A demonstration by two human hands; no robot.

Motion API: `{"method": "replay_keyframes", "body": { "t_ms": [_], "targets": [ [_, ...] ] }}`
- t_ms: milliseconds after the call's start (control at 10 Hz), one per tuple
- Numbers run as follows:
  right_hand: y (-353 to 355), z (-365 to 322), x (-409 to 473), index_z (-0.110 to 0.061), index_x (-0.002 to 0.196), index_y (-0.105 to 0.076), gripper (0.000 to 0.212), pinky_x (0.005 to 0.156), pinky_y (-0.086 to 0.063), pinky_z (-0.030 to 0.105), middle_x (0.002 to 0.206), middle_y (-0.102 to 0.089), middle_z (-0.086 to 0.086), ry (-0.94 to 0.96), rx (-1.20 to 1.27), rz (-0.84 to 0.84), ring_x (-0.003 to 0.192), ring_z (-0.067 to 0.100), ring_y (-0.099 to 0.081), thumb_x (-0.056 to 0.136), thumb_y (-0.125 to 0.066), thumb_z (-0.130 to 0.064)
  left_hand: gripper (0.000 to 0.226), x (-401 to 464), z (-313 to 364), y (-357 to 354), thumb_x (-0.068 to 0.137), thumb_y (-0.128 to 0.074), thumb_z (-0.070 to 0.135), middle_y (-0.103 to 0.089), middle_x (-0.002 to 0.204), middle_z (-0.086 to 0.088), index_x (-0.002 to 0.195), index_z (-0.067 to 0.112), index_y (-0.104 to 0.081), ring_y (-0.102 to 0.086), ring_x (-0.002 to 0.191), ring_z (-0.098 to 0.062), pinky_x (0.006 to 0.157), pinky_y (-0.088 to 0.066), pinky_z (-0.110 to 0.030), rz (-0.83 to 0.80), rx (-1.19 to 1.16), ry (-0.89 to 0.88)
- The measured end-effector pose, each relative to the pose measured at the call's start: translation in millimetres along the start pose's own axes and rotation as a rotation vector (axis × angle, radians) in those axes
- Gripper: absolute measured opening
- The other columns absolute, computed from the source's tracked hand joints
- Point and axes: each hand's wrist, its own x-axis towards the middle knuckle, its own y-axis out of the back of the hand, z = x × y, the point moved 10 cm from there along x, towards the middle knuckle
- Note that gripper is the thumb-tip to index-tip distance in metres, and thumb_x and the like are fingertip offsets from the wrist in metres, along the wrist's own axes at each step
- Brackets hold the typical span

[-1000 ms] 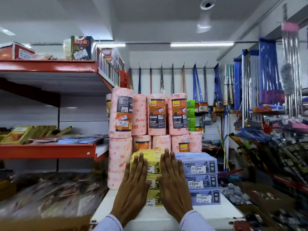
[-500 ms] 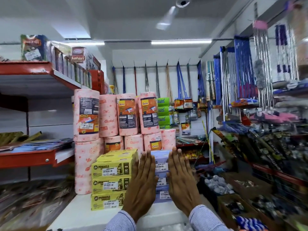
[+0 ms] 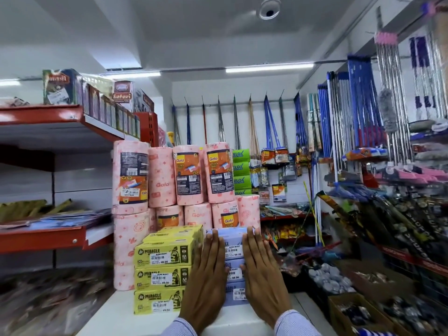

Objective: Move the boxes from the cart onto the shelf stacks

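A stack of three pale blue boxes (image 3: 234, 263) stands on the white shelf top (image 3: 116, 314). My left hand (image 3: 206, 284) and my right hand (image 3: 263, 282) lie flat against the stack's front face, fingers straight and pointing up, one on each side of the price labels. Just left of it stands a stack of three yellow Miracle boxes (image 3: 162, 275), touching the blue stack. No cart is in view.
Pink Gala kitchen towel rolls (image 3: 169, 180) stand two high behind the boxes. Red shelves (image 3: 48, 236) run along the left with packets on them. Mops and brooms (image 3: 363, 112) hang on the right, above open cartons (image 3: 358, 309) on the floor.
Both hands have gone from the yellow stack's front to the blue stack's front and stay pressed there. My view has swung to the right.
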Motion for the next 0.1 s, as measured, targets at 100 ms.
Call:
{"method": "replay_keyframes", "body": {
  "t_ms": [100],
  "targets": [
    [5.2, -2.7, -3.1, -0.01, 0.151, -0.005, 0.063, 0.118, -0.007, 0.041, 0.162, 0.003, 0.005, 0.011, 0.007, 0.029, 0.148, 0.024, -0.002, 0.097, -0.033, -0.023, 0.061, -2.4, 2.0, 6.1, 0.1, -0.029, 0.027, 0.001, 0.165, -0.015, 0.153, 0.002, -0.012, -0.005, 0.152, -0.031, 0.118, -0.016, -0.049, 0.037, -0.015, -0.01]
  ]
}}
